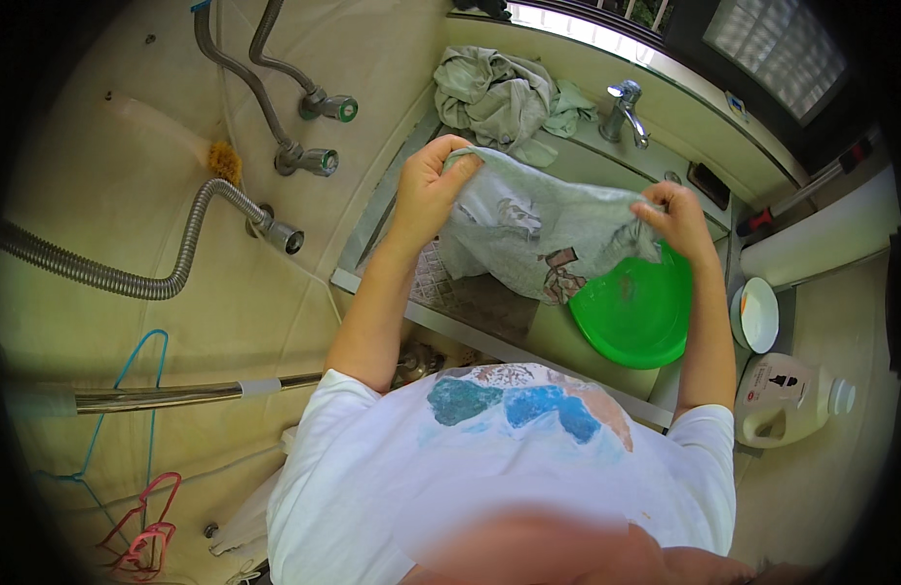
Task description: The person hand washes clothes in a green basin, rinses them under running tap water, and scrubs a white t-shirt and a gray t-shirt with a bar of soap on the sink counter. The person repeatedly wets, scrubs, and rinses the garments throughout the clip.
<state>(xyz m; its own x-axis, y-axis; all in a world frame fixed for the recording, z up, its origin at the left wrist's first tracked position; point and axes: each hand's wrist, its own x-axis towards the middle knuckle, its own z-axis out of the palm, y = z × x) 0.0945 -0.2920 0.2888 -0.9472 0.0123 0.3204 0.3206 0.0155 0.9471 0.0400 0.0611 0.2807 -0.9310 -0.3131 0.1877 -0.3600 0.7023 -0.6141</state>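
Note:
A damp grey cloth garment (523, 219) with a printed pattern hangs stretched between my two hands. My left hand (437, 183) pinches its upper left corner between thumb and fingers. At the garment's right end, my right hand (669, 216) grips a bunched edge. Below and partly behind the cloth, a green plastic basin (633, 322) stands in the sink area. A washboard surface (439, 281) shows under the cloth's left side. Beyond my left hand, a heap of crumpled grey-green cloth (494, 95) lies on the back ledge, left of a chrome faucet (624, 117).
Valves with metal hoses (194, 241) and a brush (220, 157) are at the left wall. Hangers (154, 409) hang near a metal rail (165, 398). On the right stand a white bowl (759, 314) and a detergent jug (779, 398). A dark soap dish (708, 184) sits behind.

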